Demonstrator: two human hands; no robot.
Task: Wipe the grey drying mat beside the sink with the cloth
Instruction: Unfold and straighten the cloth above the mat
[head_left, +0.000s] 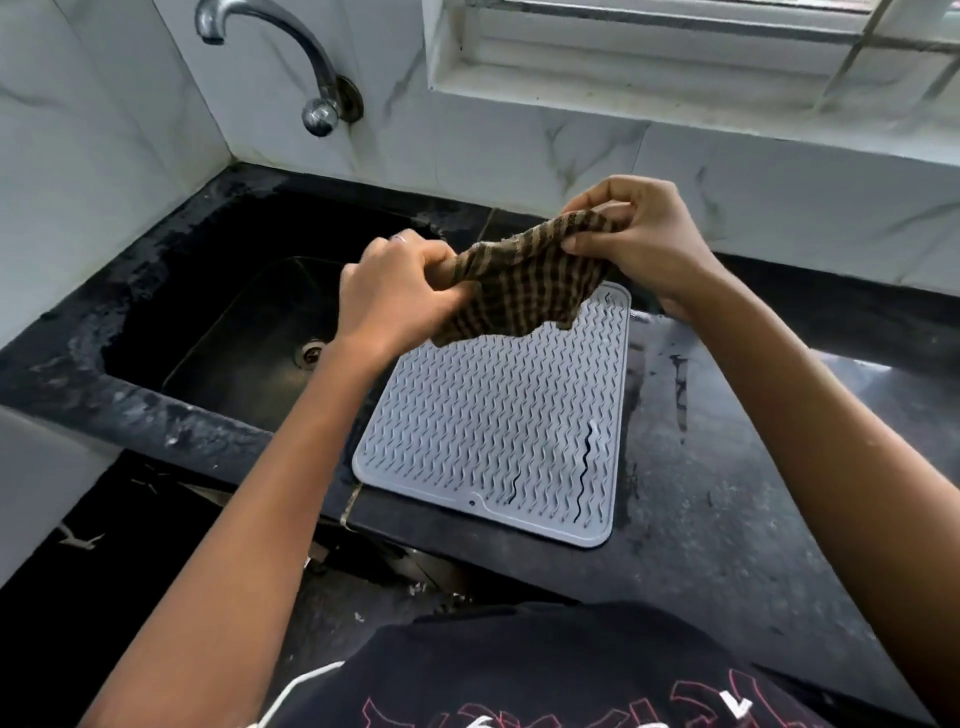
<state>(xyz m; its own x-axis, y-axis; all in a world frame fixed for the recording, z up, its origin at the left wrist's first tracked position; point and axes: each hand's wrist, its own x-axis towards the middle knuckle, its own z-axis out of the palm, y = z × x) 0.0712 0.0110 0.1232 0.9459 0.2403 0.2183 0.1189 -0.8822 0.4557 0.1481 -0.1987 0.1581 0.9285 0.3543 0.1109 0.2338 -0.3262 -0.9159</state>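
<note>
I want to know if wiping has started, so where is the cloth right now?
The cloth is held up between the left hand and right hand, above the far end of the grey mat, right of the sink.

This is a home kitchen. A dark stone counter (727, 493) holds a sunken black sink (249, 332) with a metal drain (310, 353) at nine o'clock. A curved chrome tap (291, 57) comes out of the marble-look wall tiles (519, 150) at eleven o'clock. A ridged grey drying mat (493, 426) lies just beside the sink, and a white window frame (623, 62) sits at one o'clock.
</note>
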